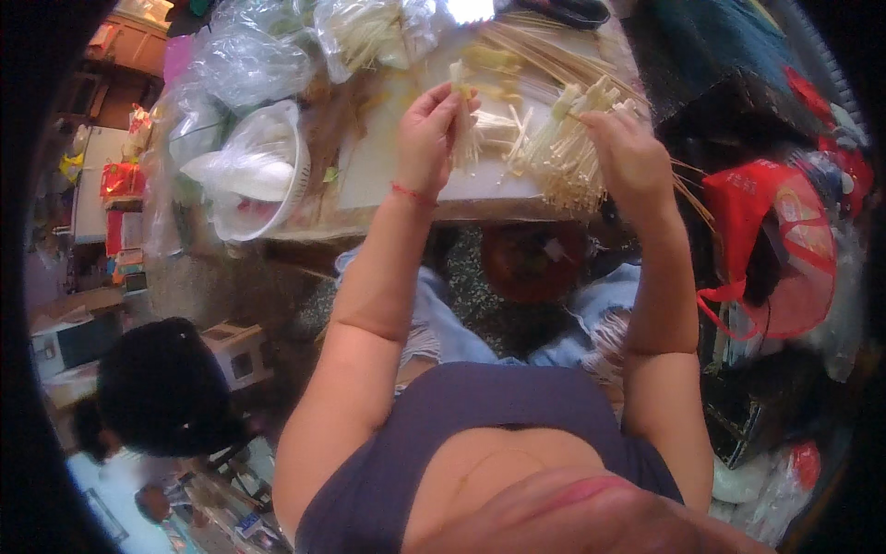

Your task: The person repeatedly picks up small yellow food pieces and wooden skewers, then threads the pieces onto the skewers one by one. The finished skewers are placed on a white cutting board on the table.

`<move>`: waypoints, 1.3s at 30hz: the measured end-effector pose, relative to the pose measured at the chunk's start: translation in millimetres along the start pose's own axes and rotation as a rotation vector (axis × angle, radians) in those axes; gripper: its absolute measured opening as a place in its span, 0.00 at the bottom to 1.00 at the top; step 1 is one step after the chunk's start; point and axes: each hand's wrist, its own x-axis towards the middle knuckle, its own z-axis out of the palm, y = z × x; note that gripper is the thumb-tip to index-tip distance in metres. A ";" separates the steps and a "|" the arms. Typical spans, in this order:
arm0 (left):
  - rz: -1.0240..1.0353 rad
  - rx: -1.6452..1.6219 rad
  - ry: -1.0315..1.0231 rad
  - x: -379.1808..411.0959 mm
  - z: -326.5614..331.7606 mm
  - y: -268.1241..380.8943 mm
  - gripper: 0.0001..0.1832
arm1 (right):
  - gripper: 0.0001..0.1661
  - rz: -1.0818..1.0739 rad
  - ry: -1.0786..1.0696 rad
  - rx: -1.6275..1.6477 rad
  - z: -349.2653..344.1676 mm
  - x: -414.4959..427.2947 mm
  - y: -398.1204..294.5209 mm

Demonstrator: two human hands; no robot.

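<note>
My left hand (430, 131) pinches a small bundle of enoki mushrooms (465, 142) near its upper end, the thin stems hanging down. A pale yellow-green band seems to wrap it at the fingers. My right hand (633, 152) is at a pile of enoki bundles (569, 173) on the right of the white board (387, 170). Its fingertips are pinched together at the pile, but whether they grip a bundle or a thin stick is unclear. Between the hands, loose enoki stems (495, 126) lie on the board. Yellowish strips (495, 61) lie beyond them.
Long thin sticks (554, 59) lie across the table's far right. A clear plastic bag (363, 34) of enoki stands at the back. On the left, a white plastic basket (301, 156) is tipped beside crumpled plastic bags (249, 62). A red bag (737, 201) hangs at the right.
</note>
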 end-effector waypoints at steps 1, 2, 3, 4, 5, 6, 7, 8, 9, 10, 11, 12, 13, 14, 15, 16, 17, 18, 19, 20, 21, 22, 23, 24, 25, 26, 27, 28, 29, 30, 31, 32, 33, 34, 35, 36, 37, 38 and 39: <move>0.020 0.002 0.000 -0.1 0.2 -0.2 0.11 | 0.11 -0.006 -0.014 -0.002 0.7 -1.1 -6.9; 0.040 0.004 0.000 -0.2 0.4 -0.3 0.11 | 0.11 -0.012 -0.027 -0.004 1.2 -1.8 -13.2; 0.057 0.004 -0.001 -0.3 0.7 -0.5 0.11 | 0.11 -0.015 -0.041 -0.008 1.4 -2.3 -16.2; 0.071 0.011 -0.011 0.0 0.3 -0.3 0.11 | 0.11 -0.023 -0.034 -0.011 2.0 -2.5 -16.4; 0.084 0.017 -0.021 0.6 -0.2 0.1 0.11 | 0.11 -0.030 -0.028 -0.013 2.9 -2.9 -16.5; 0.098 0.024 -0.031 1.2 -0.3 0.4 0.11 | 0.11 -0.037 -0.020 -0.015 3.7 -3.2 -16.3; 0.090 0.022 -0.029 0.3 1.1 1.5 0.11 | 0.11 -0.033 -0.014 -0.013 4.1 -3.4 -16.0; 0.083 0.021 -0.026 -1.3 3.4 3.2 0.11 | 0.11 -0.028 -0.008 -0.010 4.4 -3.7 -15.7; 0.076 0.020 -0.023 -2.4 4.7 4.3 0.11 | 0.11 -0.024 -0.002 -0.007 4.4 -3.8 -15.5; 0.077 0.023 -0.027 -2.6 4.7 4.2 0.12 | 0.11 -0.026 0.001 -0.005 4.3 -3.8 -15.5; 0.079 0.027 -0.031 -2.6 4.7 4.2 0.12 | 0.11 -0.029 0.004 -0.004 3.8 -3.6 -15.7; 0.082 0.030 -0.036 -2.6 4.6 4.1 0.12 | 0.11 -0.032 0.009 -0.002 3.5 -3.4 -15.8; 0.093 0.023 -0.032 -2.4 4.4 3.6 0.12 | 0.11 -0.025 0.006 -0.004 2.5 -3.1 -16.5; 0.104 0.016 -0.028 -2.1 3.9 2.6 0.12 | 0.11 -0.019 0.004 -0.007 0.8 -3.0 -17.8; 0.114 0.009 -0.025 -1.8 3.6 1.7 0.12 | 0.11 -0.011 0.001 -0.010 -0.7 -3.0 -18.6; 0.115 0.022 -0.022 -1.5 3.0 1.2 0.12 | 0.11 -0.014 0.006 -0.011 -1.7 -3.1 -18.7; 0.116 0.036 -0.020 -1.1 2.0 0.9 0.12 | 0.11 -0.017 0.010 -0.011 -2.6 -3.3 -18.6; 0.117 0.049 -0.017 -0.7 1.8 0.4 0.12 | 0.11 -0.019 0.015 -0.012 -3.3 -3.5 -18.3; 0.121 0.059 -0.023 -0.6 2.1 -0.3 0.12 | 0.11 -0.017 0.010 -0.011 -3.7 -3.6 -18.4; 0.124 0.069 -0.029 -0.6 2.4 -0.9 0.12 | 0.11 -0.014 0.005 -0.011 -3.8 -3.5 -18.7; 0.129 0.080 -0.036 -0.9 2.8 -1.3 0.12 | 0.11 -0.013 0.002 -0.010 -3.7 -3.6 -18.9; 0.134 0.092 -0.039 -1.6 3.7 -1.2 0.12 | 0.11 -0.013 -0.003 -0.019 -3.2 -3.8 -18.9; 0.138 0.105 -0.042 -2.9 4.9 -0.6 0.12 | 0.11 -0.014 -0.008 -0.028 -2.5 -4.0 -18.7; 0.140 0.115 -0.047 -3.9 5.8 -0.6 0.12 | 0.11 -0.013 -0.015 -0.038 -2.4 -4.2 -18.7; 0.164 0.144 -0.050 -5.0 6.4 -0.9 0.12 | 0.11 -0.018 -0.011 -0.041 -2.9 -4.6 -18.7; 0.189 0.173 -0.052 -6.1 6.8 -1.0 0.13 | 0.11 -0.023 -0.008 -0.044 -3.7 -4.9 -18.9; 0.212 0.202 -0.054 -6.5 6.9 -1.6 0.13 | 0.12 -0.028 -0.006 -0.048 -4.3 -5.2 -19.2; 0.264 0.282 -0.048 -6.4 7.5 -2.6 0.13 | 0.12 -0.030 -0.009 -0.057 -5.5 -5.4 -19.9; 0.316 0.362 -0.042 -6.4 8.6 -3.9 0.13 | 0.12 -0.031 -0.013 -0.066 -7.4 -5.4 -21.0; 0.367 0.444 -0.033 -7.4 8.6 -4.9 0.14 | 0.12 -0.034 -0.018 -0.072 -8.8 -5.8 -22.2; 0.384 0.472 -0.047 -8.0 8.0 -5.3 0.14 | 0.12 -0.039 -0.019 -0.074 -9.9 -6.0 -23.1; 0.402 0.501 -0.062 -8.4 7.4 -5.8 0.14 | 0.12 -0.044 -0.021 -0.075 -11.0 -6.2 -24.0; 0.421 0.528 -0.079 -8.2 7.2 -6.3 0.14 | 0.12 -0.049 -0.021 -0.079 -11.8 -6.4 -24.9; 0.443 0.591 -0.085 -8.8 7.2 -7.0 0.14 | 0.12 -0.045 -0.025 -0.086 -12.3 -7.1 -26.3; 0.465 0.655 -0.092 -10.0 7.1 -8.0 0.14 | 0.12 -0.041 -0.030 -0.093 -12.7 -8.1 -28.1; 0.487 0.720 -0.099 -11.1 7.6 -8.5 0.14 | 0.12 -0.036 -0.034 -0.099 -12.9 -8.1 -29.7; 0.470 0.727 -0.101 -12.2 7.8 -11.1 0.14 | 0.12 -0.034 -0.041 -0.096 -12.4 -7.7 -30.9; 0.452 0.733 -0.103 -13.6 8.3 -15.6 0.14 | 0.12 -0.031 -0.049 -0.094 -11.4 -7.4 -32.3; 0.435 0.740 -0.104 -15.6 10.3 -19.0 0.14 | 0.12 -0.030 -0.056 -0.091 -9.8 -7.5 -33.4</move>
